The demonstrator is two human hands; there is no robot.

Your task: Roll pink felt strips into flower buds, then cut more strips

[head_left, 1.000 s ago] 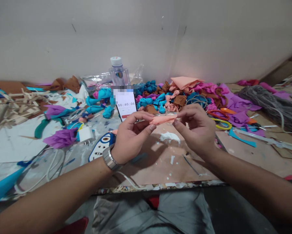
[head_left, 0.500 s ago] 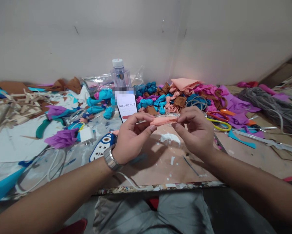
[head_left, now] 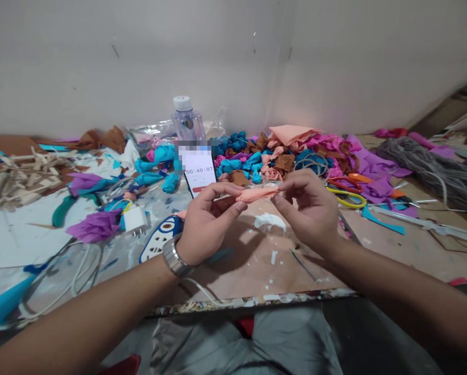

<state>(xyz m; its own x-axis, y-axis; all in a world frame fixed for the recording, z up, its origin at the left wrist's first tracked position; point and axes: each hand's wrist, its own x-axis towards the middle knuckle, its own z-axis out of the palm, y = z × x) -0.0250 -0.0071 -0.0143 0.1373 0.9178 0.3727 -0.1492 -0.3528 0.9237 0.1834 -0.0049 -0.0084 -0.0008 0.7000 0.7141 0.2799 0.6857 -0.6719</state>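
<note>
A rolled piece of peach crepe paper is held level between both hands, above the middle of the table. My left hand, with a metal watch on its wrist, pinches the left end between thumb and fingers. The right end is pinched by my right hand. Just behind the hands lies a heap of twisted crepe paper pieces in blue, brown, pink and peach. A phone showing a timer leans upright behind my left hand.
Yellow-handled scissors and a glue gun stick-like clear strip lie at the right, near grey cord. To the left are a power strip, a white charger, green-handled pliers and wood sticks. A bottle stands behind the phone.
The view has shifted slightly, so the scene sits a little further left. Both hands keep their pinch on the peach crepe paper, with hardly any change in pose.
</note>
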